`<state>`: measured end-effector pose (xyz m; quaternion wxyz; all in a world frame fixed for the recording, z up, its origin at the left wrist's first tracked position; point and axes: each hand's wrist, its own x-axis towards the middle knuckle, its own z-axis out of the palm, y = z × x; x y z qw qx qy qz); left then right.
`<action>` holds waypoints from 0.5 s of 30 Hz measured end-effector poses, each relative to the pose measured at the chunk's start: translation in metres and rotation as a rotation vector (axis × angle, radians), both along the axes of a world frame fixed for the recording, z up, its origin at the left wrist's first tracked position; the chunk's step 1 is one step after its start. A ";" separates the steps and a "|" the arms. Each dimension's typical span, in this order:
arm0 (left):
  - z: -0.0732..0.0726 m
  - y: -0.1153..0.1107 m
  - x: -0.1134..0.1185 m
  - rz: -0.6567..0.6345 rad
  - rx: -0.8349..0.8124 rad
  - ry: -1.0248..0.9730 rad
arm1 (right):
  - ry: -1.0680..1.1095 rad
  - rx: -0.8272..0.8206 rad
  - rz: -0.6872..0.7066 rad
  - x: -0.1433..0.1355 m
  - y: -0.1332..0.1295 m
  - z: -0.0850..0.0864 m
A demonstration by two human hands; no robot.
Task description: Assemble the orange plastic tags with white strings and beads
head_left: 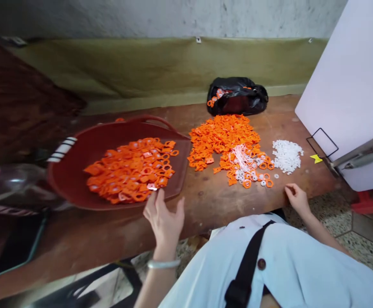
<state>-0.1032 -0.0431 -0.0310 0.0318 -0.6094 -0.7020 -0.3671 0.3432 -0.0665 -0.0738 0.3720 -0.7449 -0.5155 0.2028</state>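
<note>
- Left hand is open at the tub's five o'clock edge, thumb spread wide; a pale piece sits right at the fingertips, touching or not, cannot tell!
- Orange pieces heap up inside the tub, at that hand's eleven o'clock.
- Over to the right hand: fingers curled at the worktop edge, any grip impossible to tell.
- White bits lie at its twelve, strings at its ten.
- Orange pile at the strings' eleven; black bag beyond, at the pile's one.
</note>
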 end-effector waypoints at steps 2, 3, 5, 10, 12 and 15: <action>-0.030 -0.024 0.021 0.054 -0.034 -0.078 | -0.139 0.038 0.031 -0.003 -0.007 -0.009; -0.042 -0.033 0.032 0.052 -0.061 -0.090 | -0.209 0.057 0.049 -0.006 -0.009 -0.012; -0.058 -0.045 0.053 -0.012 -0.099 -0.074 | -0.337 0.079 0.073 -0.011 -0.009 -0.017; -0.071 -0.047 0.088 -0.172 -0.223 -0.094 | -0.484 0.105 0.095 -0.013 -0.006 -0.027; -0.071 -0.048 0.088 -0.200 -0.281 -0.120 | -0.496 0.097 0.082 -0.013 -0.007 -0.029; -0.063 -0.049 0.073 -0.393 -0.428 -0.214 | -0.506 0.077 0.042 -0.017 -0.009 -0.027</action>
